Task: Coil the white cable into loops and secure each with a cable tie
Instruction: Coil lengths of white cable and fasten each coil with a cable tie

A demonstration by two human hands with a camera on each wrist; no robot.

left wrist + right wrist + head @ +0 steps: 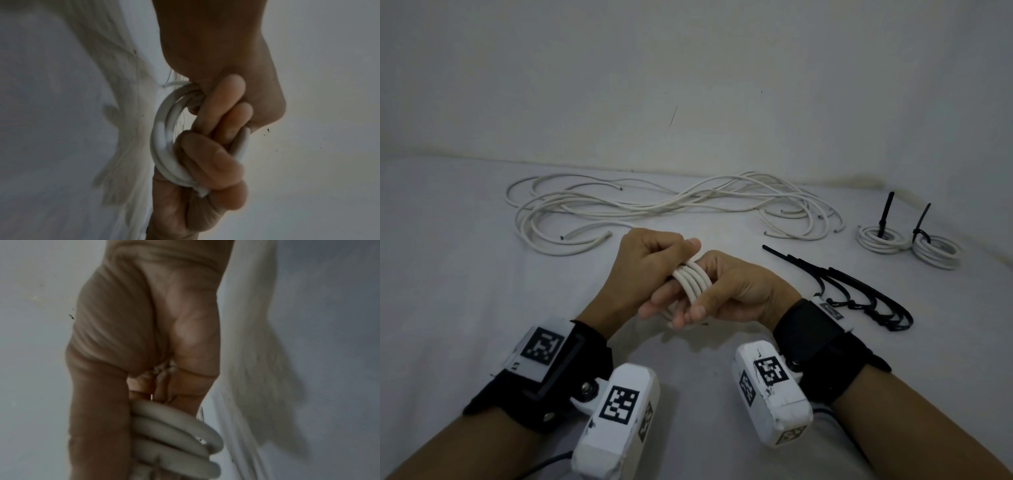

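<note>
Both hands are meeting above the white surface (465, 274): left hand (650, 270) and right hand (732, 291) are curling fingers around the white cable coil (693, 279), its strands running diagonally between them.

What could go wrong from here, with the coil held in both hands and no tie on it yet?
1. The coil is untied and held only by the left hand and right hand; easing either grip could let the loops spring apart.
2. The ties lie off to the right, so fetching one leaves a single hand on the coil.
3. A cut end pokes from the fingers and may slip free.
</note>
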